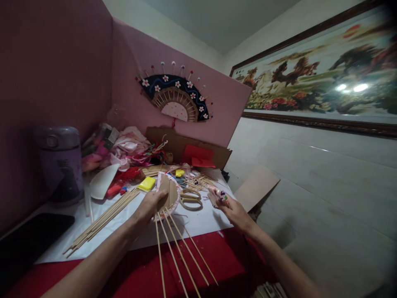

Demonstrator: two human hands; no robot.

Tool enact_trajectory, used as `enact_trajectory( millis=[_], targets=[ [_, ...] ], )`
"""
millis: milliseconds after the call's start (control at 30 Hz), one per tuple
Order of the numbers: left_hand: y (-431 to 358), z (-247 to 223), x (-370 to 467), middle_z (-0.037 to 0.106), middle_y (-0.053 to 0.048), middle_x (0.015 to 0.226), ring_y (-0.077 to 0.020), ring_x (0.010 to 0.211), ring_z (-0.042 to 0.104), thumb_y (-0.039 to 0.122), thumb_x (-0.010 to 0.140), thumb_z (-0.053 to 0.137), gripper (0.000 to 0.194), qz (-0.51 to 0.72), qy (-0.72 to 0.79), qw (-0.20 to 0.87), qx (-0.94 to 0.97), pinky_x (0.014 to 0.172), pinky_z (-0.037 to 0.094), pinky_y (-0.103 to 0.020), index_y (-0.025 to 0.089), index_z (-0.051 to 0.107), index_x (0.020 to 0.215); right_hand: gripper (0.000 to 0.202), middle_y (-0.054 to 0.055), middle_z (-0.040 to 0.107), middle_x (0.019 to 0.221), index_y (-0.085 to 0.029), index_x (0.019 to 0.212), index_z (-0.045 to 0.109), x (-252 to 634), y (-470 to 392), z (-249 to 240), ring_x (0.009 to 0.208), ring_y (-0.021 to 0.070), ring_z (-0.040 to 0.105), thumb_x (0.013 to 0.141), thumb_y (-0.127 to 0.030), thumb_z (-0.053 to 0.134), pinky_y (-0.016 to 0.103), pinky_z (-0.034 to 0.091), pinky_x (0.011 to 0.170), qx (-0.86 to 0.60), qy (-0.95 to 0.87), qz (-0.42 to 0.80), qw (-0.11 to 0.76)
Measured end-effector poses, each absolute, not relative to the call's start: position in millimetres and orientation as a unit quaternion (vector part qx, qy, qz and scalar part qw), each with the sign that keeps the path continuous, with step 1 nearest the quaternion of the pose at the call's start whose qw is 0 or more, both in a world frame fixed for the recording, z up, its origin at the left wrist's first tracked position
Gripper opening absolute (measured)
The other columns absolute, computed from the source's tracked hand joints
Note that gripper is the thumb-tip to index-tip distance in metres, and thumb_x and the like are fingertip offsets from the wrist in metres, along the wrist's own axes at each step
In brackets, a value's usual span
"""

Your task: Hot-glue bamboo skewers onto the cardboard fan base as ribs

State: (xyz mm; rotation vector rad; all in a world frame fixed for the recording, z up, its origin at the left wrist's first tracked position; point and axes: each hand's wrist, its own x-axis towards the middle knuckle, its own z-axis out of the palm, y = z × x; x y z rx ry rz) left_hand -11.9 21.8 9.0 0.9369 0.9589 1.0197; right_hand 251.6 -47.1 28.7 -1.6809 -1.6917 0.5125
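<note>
My left hand (152, 205) is closed on the edge of a half-round piece of cardboard (169, 194) with a pale, pink-dotted rim. Several thin wooden sticks (175, 244) fan out from its lower edge toward me, over the red cloth. Off to the right, my right hand (231, 213) is wrapped round a small whitish thing with coloured patches (218, 195); its kind is unclear. Between the hands lie scissors (190, 199) with tan handles, their blades partly hidden. A yellow packet (146, 184) sits just beyond my left hand.
A bundle of sticks (105, 217) lies left on white paper (198, 223). Further left stand a purple bottle (60, 165) and a dark phone-like slab (40, 231). Bags and craft scraps (130, 142) pile up behind. A decorated fan (175, 97) hangs on the pink board (217, 107).
</note>
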Motion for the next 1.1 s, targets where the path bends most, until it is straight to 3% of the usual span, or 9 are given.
enact_trajectory(
  millis=[100,233,367,533,667,767,967,1100],
  targets=[
    [23,8,-12,0.064,-0.006,0.056,-0.0138,0.039,0.053,0.027,0.073,0.058,0.018,0.457,0.431,0.664,0.407,0.035,0.039,-0.023,0.010,0.066,0.074,0.025,0.007,0.061,0.087,-0.016,0.098,0.054,271,-44,12,0.072,0.0176,0.056,0.090,-0.035,0.040,0.027,0.035,0.061,-0.736,-0.649,0.044,0.190],
    [23,10,-13,0.063,-0.005,0.054,-0.0137,0.039,0.053,0.026,0.075,0.057,0.018,0.483,0.412,0.665,0.392,0.035,0.040,-0.023,0.010,0.065,0.076,0.031,0.016,0.057,0.110,-0.011,0.114,0.050,282,-40,-7,0.092,0.0222,0.057,0.092,-0.023,0.032,0.030,0.036,0.072,-0.752,-0.654,-0.017,0.079],
    [20,14,-13,0.064,-0.006,0.057,-0.0144,0.042,0.056,0.020,0.074,0.056,0.014,0.509,0.410,0.664,0.364,0.037,0.043,-0.023,0.009,0.064,0.077,0.041,0.016,0.057,0.110,-0.011,0.125,0.045,275,-37,-3,0.100,0.0248,0.054,0.089,-0.030,0.044,0.031,0.035,0.078,-0.737,-0.672,-0.037,0.063],
    [21,21,-21,0.058,-0.001,0.050,-0.0118,0.036,0.051,0.020,0.075,0.057,0.010,0.573,0.352,0.673,0.309,0.035,0.043,-0.022,0.011,0.060,0.075,0.021,0.013,0.059,0.096,-0.015,0.096,0.061,246,-40,13,0.091,0.0252,0.051,0.089,-0.027,0.045,0.034,0.033,0.078,-0.671,-0.701,-0.204,0.129],
    [25,31,-36,0.045,0.004,0.039,-0.0069,0.028,0.039,0.019,0.081,0.047,0.014,0.573,0.251,0.753,0.205,0.029,0.034,-0.016,0.013,0.053,0.069,0.017,0.008,0.060,0.088,-0.017,0.084,0.062,215,-26,13,0.084,0.0207,0.050,0.088,-0.019,0.046,0.032,0.035,0.077,-0.538,-0.800,-0.185,0.194],
    [29,38,-49,0.039,0.004,0.035,-0.0081,0.028,0.037,0.019,0.084,0.040,0.021,0.562,0.180,0.781,0.204,0.028,0.033,-0.017,0.014,0.051,0.066,0.014,0.008,0.061,0.091,-0.016,0.088,0.062,183,-2,10,0.086,0.0205,0.049,0.083,-0.013,0.050,0.032,0.036,0.077,-0.422,-0.870,-0.184,0.176],
    [36,49,-72,0.043,0.003,0.042,-0.0069,0.028,0.036,0.023,0.083,0.041,0.020,0.574,0.131,0.788,0.183,0.026,0.031,-0.016,0.014,0.053,0.070,0.014,0.008,0.061,0.088,-0.014,0.083,0.059,93,46,6,0.082,0.0191,0.050,0.087,-0.014,0.046,0.032,0.040,0.073,-0.257,-0.943,-0.195,0.080],
    [34,58,-82,0.043,0.003,0.043,-0.0072,0.030,0.039,0.020,0.084,0.039,0.021,0.632,0.126,0.746,0.167,0.027,0.032,-0.016,0.015,0.053,0.068,0.013,0.010,0.059,0.095,-0.013,0.087,0.057,41,71,-7,0.082,0.0176,0.052,0.087,-0.012,0.044,0.029,0.043,0.071,-0.226,-0.959,-0.140,0.098]
  ],
)
